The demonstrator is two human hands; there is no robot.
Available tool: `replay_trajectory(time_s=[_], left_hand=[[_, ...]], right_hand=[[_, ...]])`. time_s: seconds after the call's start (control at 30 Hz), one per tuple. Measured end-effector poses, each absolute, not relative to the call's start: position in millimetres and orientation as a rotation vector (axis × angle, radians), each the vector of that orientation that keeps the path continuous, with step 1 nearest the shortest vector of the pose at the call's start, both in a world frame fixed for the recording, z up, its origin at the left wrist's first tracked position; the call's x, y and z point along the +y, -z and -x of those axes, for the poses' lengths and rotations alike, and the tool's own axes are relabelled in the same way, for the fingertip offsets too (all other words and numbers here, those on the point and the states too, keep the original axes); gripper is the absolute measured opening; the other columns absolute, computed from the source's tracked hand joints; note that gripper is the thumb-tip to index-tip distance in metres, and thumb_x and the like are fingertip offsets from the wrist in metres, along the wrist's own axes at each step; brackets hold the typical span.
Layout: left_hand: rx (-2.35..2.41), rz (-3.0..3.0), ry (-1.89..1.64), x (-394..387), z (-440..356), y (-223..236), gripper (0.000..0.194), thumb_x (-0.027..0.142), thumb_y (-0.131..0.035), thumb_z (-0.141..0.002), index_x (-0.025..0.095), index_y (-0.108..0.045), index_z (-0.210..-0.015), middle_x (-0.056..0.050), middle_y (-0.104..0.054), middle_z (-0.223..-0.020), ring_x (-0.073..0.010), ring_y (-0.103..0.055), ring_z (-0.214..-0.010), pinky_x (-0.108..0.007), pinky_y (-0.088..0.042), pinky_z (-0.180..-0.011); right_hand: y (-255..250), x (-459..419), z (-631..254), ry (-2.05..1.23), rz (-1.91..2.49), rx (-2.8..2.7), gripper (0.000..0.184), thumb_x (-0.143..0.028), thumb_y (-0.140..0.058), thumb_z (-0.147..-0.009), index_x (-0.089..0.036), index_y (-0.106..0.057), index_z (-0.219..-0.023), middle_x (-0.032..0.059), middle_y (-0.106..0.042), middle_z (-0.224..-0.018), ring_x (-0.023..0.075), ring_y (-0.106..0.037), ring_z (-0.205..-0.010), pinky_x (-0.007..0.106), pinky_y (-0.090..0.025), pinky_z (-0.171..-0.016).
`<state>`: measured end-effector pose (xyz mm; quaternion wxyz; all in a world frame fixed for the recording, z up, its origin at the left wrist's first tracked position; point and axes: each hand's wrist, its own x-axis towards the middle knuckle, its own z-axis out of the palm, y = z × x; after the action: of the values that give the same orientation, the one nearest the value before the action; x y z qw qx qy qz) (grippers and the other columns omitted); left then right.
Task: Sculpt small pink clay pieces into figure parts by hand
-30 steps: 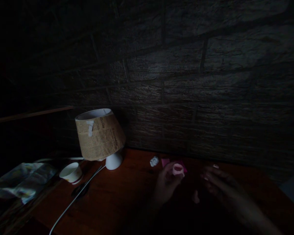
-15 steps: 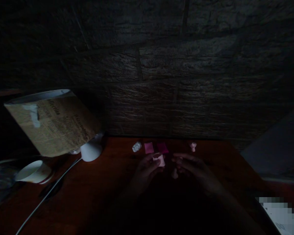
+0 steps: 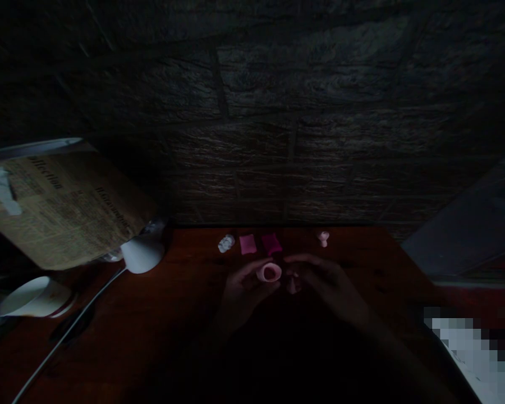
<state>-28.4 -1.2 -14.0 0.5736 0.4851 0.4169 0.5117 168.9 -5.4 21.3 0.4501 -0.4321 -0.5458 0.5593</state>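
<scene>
My left hand (image 3: 244,286) grips a small pale pink clay cup (image 3: 261,276), its round hollow opening tipped towards me. Close by on the right, my right hand (image 3: 326,283) has its forefinger stretched towards the cup, with the fingers apart. I see nothing held in it, though deep shadow hides part of the fingers. Below its fingertips is a small pink lump (image 3: 293,285), apparently on the table. Behind the hands lie a light pink square (image 3: 248,244) and a magenta square (image 3: 271,244).
A crumpled white lump (image 3: 226,243) and a small pink knobbed piece (image 3: 323,238) lie near the wall. At left are a lamp with a newsprint shade (image 3: 67,207), its cable (image 3: 71,331) and a white paper cup (image 3: 36,297). A blurred pale object (image 3: 471,353) is at lower right.
The view has shifted slightly, so the surroundings sit further left and higher. The clay cup has turned to show its opening. My right hand has come closer to it.
</scene>
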Motion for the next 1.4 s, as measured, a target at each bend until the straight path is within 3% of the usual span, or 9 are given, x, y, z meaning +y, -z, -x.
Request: replay_trajectory(time_s=[0.2,0.47,0.63,0.97,1.07,1.2,1.4], left_hand=[[1.020,-1.107,-1.151,-2,28,17,0.049,0.023,-0.092,-0.063,0.017,-0.076,-0.109,-0.009,-0.079,-0.110,-0.0263,-0.075,-0.101,-0.040,-0.062,-0.089],[0.926,-1.068,-1.136,-3,28,13,0.051,0.019,-0.093,-0.060,0.019,-0.074,-0.107,-0.008,-0.078,-0.107,-0.0240,-0.075,-0.096,-0.037,-0.061,-0.084],[0.884,-0.904,-1.203,-1,26,8,0.037,0.040,-0.086,-0.075,0.020,-0.077,-0.105,-0.008,-0.078,-0.108,-0.0232,-0.074,-0.095,-0.030,-0.057,-0.075],[0.846,-0.711,-1.219,2,22,10,0.048,0.034,-0.094,-0.061,0.019,-0.074,-0.101,-0.005,-0.076,-0.099,-0.0183,-0.071,-0.087,-0.028,-0.053,-0.075],[0.941,-0.712,-1.207,2,23,11,0.046,0.040,-0.093,-0.062,0.017,-0.071,-0.095,-0.001,-0.070,-0.086,-0.0123,-0.064,-0.075,-0.022,-0.047,-0.065],[0.974,-0.754,-1.048,2,25,11,0.049,0.057,-0.085,-0.068,0.016,-0.060,-0.077,0.006,-0.049,-0.060,-0.0049,-0.042,-0.051,-0.019,-0.028,-0.048],[0.915,-0.808,-0.992,0,26,9,0.053,0.058,-0.086,-0.067,0.018,-0.054,-0.077,0.009,-0.040,-0.056,-0.0036,-0.029,-0.046,-0.021,-0.019,-0.046]], right_hand=[[-15,-7,-163,-1.118,1.151,-1.640,0.028,-0.038,-0.059,-0.096,-0.021,-0.073,-0.113,0.0020,-0.069,-0.074,0.0167,-0.064,-0.067,0.029,-0.049,-0.065],[-16,-10,-163,-1.074,1.226,-1.683,0.028,-0.039,-0.058,-0.095,-0.020,-0.078,-0.097,0.0022,-0.070,-0.070,0.0164,-0.063,-0.064,0.027,-0.047,-0.061],[-16,-9,-165,-1.048,1.310,-1.651,0.038,-0.050,-0.055,-0.096,-0.018,-0.076,-0.090,0.0030,-0.070,-0.067,0.0166,-0.063,-0.060,0.027,-0.046,-0.057],[-15,-9,-163,-1.088,1.313,-1.603,0.039,-0.051,-0.061,-0.090,-0.018,-0.080,-0.099,0.0049,-0.074,-0.069,0.0183,-0.067,-0.057,0.027,-0.051,-0.053],[-15,-10,-162,-1.004,1.351,-1.619,0.039,-0.050,-0.060,-0.092,-0.018,-0.080,-0.102,0.0039,-0.073,-0.065,0.0180,-0.066,-0.055,0.027,-0.049,-0.053],[-13,-10,-161,-0.845,1.335,-1.674,0.033,-0.044,-0.059,-0.094,-0.019,-0.081,-0.100,0.0039,-0.075,-0.066,0.0179,-0.067,-0.057,0.027,-0.048,-0.055],[-9,-9,-159,-0.776,1.236,-1.724,0.025,-0.033,-0.059,-0.094,-0.021,-0.081,-0.098,0.0023,-0.076,-0.069,0.0165,-0.069,-0.060,0.026,-0.050,-0.058]])
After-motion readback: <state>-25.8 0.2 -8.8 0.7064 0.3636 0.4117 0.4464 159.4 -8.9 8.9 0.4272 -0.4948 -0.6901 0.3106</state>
